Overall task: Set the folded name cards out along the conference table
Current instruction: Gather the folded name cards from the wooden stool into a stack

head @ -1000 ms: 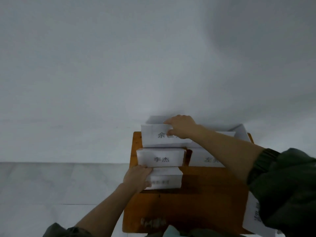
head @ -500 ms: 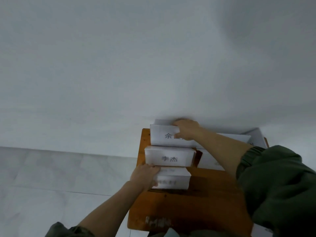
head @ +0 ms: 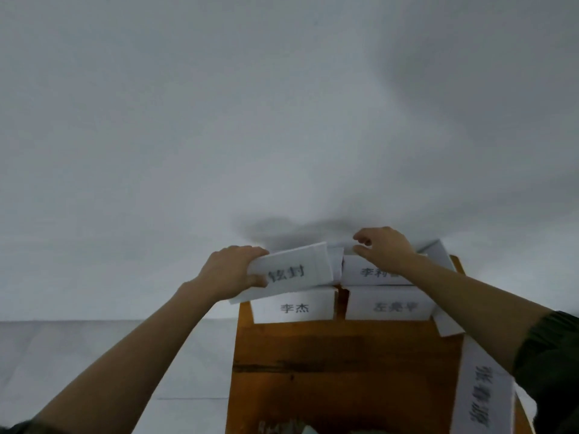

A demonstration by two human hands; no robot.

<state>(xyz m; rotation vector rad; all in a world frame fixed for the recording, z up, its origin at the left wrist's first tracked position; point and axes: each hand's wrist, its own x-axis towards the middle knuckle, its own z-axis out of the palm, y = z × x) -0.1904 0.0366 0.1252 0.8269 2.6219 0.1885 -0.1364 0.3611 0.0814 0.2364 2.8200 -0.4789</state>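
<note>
Mostly, we judged the risk sat in the left hand's (head: 233,270) hold. It gripped the lifted card (head: 291,272) by its left end only, thumb on the printed face and fingers over the top edge. The card hung tilted with its right end high, and thin folded paper held at one end could sag, spring open or crease. The lifted card's lower edge overlapped the front-left card (head: 293,306) in view, so we could not tell if they touched. A careless sideways pull could drag or tip that one. All the cards were packed tight at the far end of the wooden table (head: 344,364), against the wall (head: 282,120), so disturbing one could topple its neighbours. The side card (head: 484,396) lay along the table's right edge, and the sleeve (head: 551,355) passing close by could brush it off. The right hand (head: 385,249) hovered over the back-right card (head: 372,272) with fingers loosely curled and thumb and forefinger apart. It held nothing we could see, and contact with that card's top edge was unclear. The lifted card lay between the hands, its right end just beside the right thumb. The front-right card (head: 391,305) stood below the right wrist, nearer to us.
</note>
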